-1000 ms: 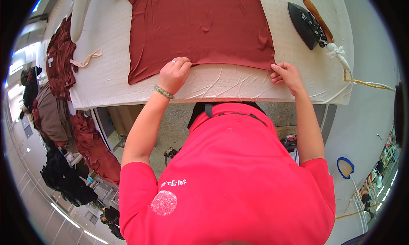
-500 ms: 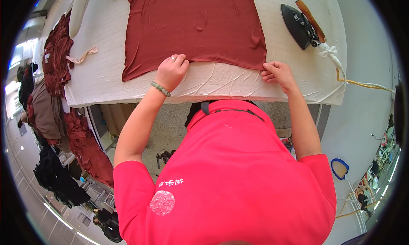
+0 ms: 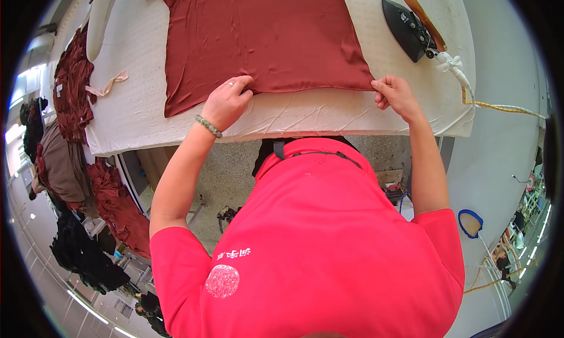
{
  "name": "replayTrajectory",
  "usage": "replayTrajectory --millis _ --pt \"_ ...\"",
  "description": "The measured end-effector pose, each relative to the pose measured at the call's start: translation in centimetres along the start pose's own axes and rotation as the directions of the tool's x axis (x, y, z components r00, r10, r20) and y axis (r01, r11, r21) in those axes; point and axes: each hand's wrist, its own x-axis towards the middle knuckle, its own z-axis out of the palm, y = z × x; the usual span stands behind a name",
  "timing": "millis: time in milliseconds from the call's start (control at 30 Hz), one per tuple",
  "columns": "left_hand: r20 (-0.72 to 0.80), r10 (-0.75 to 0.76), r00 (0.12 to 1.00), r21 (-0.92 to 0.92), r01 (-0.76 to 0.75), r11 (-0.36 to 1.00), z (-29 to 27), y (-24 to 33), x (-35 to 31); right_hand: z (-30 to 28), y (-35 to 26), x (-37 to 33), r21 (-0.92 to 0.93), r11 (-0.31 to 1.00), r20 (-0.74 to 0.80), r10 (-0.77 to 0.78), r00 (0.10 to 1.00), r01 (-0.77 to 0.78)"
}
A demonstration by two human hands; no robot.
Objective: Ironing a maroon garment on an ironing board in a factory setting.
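A dark red satin garment point(image 3: 270, 41) lies spread on the white padded ironing table point(image 3: 135, 123), its hem toward me. My left hand point(image 3: 227, 101) pinches the hem left of its middle, a ring on one finger and a bead bracelet at the wrist. At the hem's right corner, my right hand point(image 3: 396, 97) grips the fabric between thumb and fingers. The cloth is stretched between both hands, with small wrinkles across it. To the right of the garment rests a black iron point(image 3: 405, 29) with a wooden handle.
A white hose and yellowish cord point(image 3: 499, 107) run from the iron off the table's right edge. A pale fabric strip point(image 3: 108, 83) and a white padded sleeve form point(image 3: 101, 20) lie on the left. More dark red garments point(image 3: 73, 85) hang over the left edge.
My right hand has moved slightly right and up with the hem corner, pulling the hem straighter. My left hand has shifted slightly left, still at the hem.
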Motion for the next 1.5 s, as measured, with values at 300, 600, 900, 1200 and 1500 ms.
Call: replayTrajectory --millis 300,600,900,1200,1500 --pt "0.016 0.125 0.992 0.093 -0.126 0.988 0.1 0.5 -0.5 2.7 2.1 1.4 -0.23 0.973 -0.126 -0.002 0.992 -0.027" --pt "-0.1 -0.111 0.989 -0.145 0.096 0.985 -1.9 -0.5 0.7 9.2 -5.6 1.8 -0.862 0.398 -0.065 -0.701 0.71 0.314" --pt "-0.178 -0.167 0.97 -0.06 0.159 0.985 -1.6 -14.7 9.5 17.0 -14.7 13.5 -0.9 0.146 0.188 -0.722 0.666 0.412" --pt "-0.295 -0.122 0.948 0.044 0.141 0.989 -1.0 -27.4 19.5 13.0 -23.5 26.9 -0.951 0.13 0.097 -0.738 0.668 0.281" --pt "-0.337 -0.081 0.938 0.127 0.13 0.983 -0.5 -35.0 26.1 11.5 -29.0 35.4 -0.968 0.104 0.075 -0.752 0.654 0.23"
